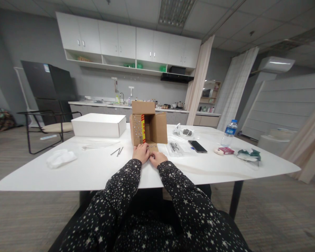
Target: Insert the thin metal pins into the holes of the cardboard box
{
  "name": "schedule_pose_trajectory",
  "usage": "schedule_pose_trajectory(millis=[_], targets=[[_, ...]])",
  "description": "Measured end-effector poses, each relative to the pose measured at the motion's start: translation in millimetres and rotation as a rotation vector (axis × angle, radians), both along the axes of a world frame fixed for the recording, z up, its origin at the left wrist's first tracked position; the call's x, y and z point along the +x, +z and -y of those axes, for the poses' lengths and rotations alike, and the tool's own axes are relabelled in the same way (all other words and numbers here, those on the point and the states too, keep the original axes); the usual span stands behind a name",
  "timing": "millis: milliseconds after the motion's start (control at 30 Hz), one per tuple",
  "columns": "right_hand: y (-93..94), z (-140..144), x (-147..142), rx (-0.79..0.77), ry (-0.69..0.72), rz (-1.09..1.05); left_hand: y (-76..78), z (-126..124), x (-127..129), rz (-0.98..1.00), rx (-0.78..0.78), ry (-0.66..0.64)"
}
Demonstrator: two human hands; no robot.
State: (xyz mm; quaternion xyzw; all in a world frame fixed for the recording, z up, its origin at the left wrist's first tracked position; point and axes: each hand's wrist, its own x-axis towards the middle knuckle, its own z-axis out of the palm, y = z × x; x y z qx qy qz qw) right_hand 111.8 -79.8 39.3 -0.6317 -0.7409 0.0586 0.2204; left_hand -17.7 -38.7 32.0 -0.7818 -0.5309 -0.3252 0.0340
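Observation:
A brown cardboard box (160, 127) stands on the white table with its open side facing me and its flaps spread. Small shiny round studs dot its left flap, beside a yellow and red printed strip (143, 127). My left hand (141, 153) is closed at the bottom front of the box, its fingers bent over the cardboard by the lower flap. Close beside it, my right hand (158, 159) has its fingers drawn together at the front edge of that flap. Whatever small thing sits between the right fingertips is hidden.
Left of the box are a white box (99, 125), several metal rods (117, 151) and crumpled white material (61, 158). To the right lie a clear bag of small parts (175, 148), a phone (197, 146), a red packet (226, 150) and a water bottle (229, 133).

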Motion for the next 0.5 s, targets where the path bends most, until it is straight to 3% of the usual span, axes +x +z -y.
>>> schedule_pose_trajectory(millis=[500], targets=[[-10.2, -10.2, 3.9, 0.010, 0.036, 0.016, -0.2, 0.0, 0.1, 0.005, -0.003, 0.010]])
